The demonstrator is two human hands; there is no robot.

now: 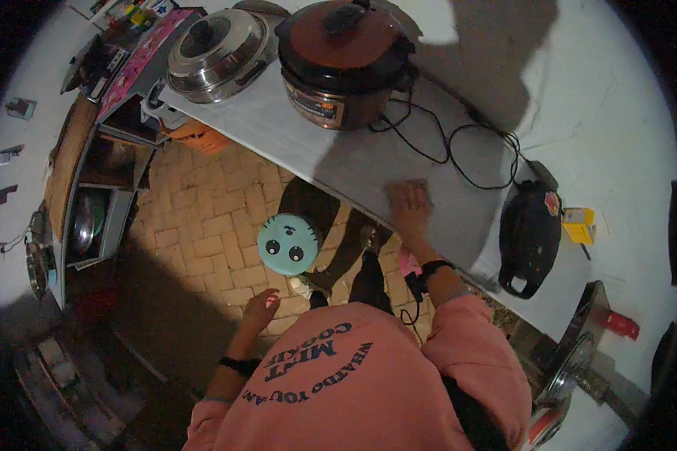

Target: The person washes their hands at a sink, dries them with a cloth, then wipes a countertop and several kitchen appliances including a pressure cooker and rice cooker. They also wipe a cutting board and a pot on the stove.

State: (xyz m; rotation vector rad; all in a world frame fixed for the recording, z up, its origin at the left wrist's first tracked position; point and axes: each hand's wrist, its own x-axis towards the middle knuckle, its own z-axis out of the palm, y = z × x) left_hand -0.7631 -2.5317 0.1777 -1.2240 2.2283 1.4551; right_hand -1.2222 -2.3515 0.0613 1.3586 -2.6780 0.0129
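My right hand (410, 208) lies over the near edge of the grey tabletop (361, 163), on a dark, blurred patch that may be a cloth; whether it grips this I cannot tell. My left hand (264, 309) hangs over the brick floor with fingers partly curled and a small pinkish-white spot at the fingertips, unclear as to what it is. Beyond the right hand stands an electric cooker (338, 67) with a glass lid, its black cord (448, 146) looped on the table. A lidded steel pot (217, 56) is left of the cooker. Farther right lies a black appliance (530, 239) with a handle.
A round teal stool (289, 243) with a cartoon face stands on the floor before me. Shelves (104, 186) line the left side, near an orange box (203, 136). A yellow box (579, 224) sits by the wall. A pink-and-black object (410, 273) with a cord is below the table edge.
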